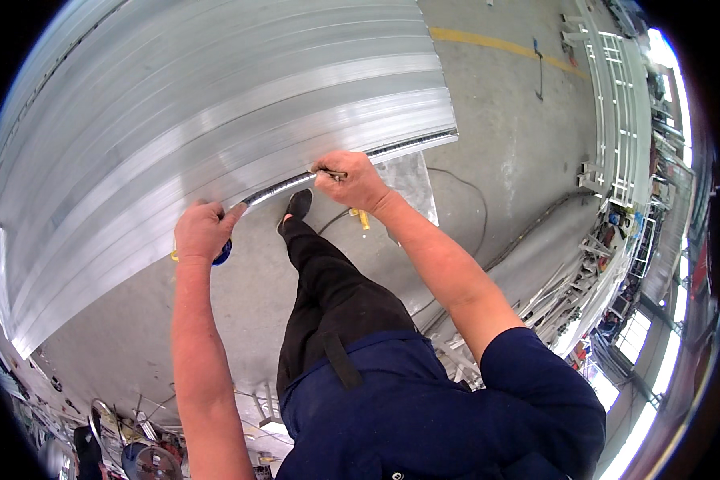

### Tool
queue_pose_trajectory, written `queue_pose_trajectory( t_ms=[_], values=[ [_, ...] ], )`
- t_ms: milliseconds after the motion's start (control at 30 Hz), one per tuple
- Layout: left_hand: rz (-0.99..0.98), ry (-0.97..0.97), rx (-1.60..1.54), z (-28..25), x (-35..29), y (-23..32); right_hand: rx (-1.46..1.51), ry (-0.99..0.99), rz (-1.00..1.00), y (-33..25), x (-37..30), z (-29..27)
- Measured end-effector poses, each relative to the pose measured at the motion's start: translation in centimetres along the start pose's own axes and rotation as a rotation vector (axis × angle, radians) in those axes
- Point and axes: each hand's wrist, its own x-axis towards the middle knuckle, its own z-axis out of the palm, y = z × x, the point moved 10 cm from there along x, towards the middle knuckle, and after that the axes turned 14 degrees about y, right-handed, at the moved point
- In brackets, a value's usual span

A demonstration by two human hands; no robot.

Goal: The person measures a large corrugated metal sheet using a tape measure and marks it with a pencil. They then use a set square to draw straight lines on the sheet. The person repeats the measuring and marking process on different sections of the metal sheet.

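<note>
Big silver panel (240,96), ribbed lengthwise, fills the upper left of the view; its near edge runs slantwise from lower left to a corner at upper right. Dark strip (280,187) with shiny flecks lies along that edge, seen between the two hands and again beyond the right one, nearly to the corner.

Left hand (204,232): at the panel's near edge, thumb by the strip's left visible end. Fingers bent; cannot tell whether they grasp the edge or only press on it. Blue and yellow object (223,254) shows from under this hand, mostly hidden; kind unclear, nor can I tell if it is held.

Right hand (352,178): farther along the same edge, over the strip. Fingers closed in a pinch on a small thin dark piece (334,173); its exact kind too small to tell. Hands well apart, both arms reaching forward.

Below: grey concrete floor (504,152), one dark shoe (298,206) near the panel edge, between the hands. Pale flat sheet (410,182) just past the right hand, yellow item (364,218) near it. Dark cable (528,228) across the floor; yellow line (496,43) farther off; white frames (626,120) at far right
</note>
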Motion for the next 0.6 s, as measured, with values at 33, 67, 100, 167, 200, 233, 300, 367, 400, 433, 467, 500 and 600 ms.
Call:
queue_pose_trajectory(
  t_ms=[33, 67, 100, 167, 200, 233, 300, 367, 400, 433, 467, 500, 600],
  values=[
    [0.003, 0.006, -0.003, 0.0, -0.1, 0.0, -0.007, -0.002, -0.009, -0.1, 0.0, 0.0],
    [0.01, 0.013, -0.006, 0.0, 0.0, 0.0, -0.014, 0.0, -0.018, -0.2, 0.1, 0.1],
    [0.016, 0.02, -0.009, 0.0, 0.1, 0.0, -0.012, 0.019, -0.025, -0.3, 0.1, -0.1],
    [0.001, -0.014, 0.009, 0.2, 0.1, 0.0, -0.002, 0.054, -0.037, -0.6, 0.2, -0.2],
    [-0.008, -0.033, 0.02, 0.3, 0.1, -0.1, 0.003, 0.055, -0.033, -0.7, 0.3, -0.2],
    [-0.007, -0.033, 0.017, 0.3, 0.1, -0.1, 0.008, 0.055, -0.028, -0.7, 0.3, -0.2],
    [0.003, -0.027, 0.006, 0.2, 0.1, -0.1, 0.002, 0.059, -0.028, -0.9, 0.3, -0.2],
    [-0.013, -0.04, 0.014, 0.2, 0.1, -0.3, -0.011, 0.056, -0.031, -1.0, 0.5, -0.2],
    [-0.021, -0.046, 0.02, 0.2, 0.1, -0.3, -0.017, 0.051, -0.015, -1.0, 0.5, -0.2],
    [-0.001, -0.028, 0.006, 0.1, 0.1, -0.1, -0.023, 0.045, 0.001, -1.0, 0.4, -0.2],
    [0.017, -0.006, 0.0, -0.1, 0.2, -0.2, -0.021, 0.04, 0.012, -1.2, 0.4, 0.0],
    [0.036, 0.017, -0.006, -0.2, 0.3, -0.3, -0.016, 0.071, 0.035, -1.1, 0.5, -0.4],
    [0.079, 0.073, -0.019, -0.1, 0.2, 0.2, 0.094, 0.241, 0.218, 0.5, 0.0, -2.8]
  ],
)
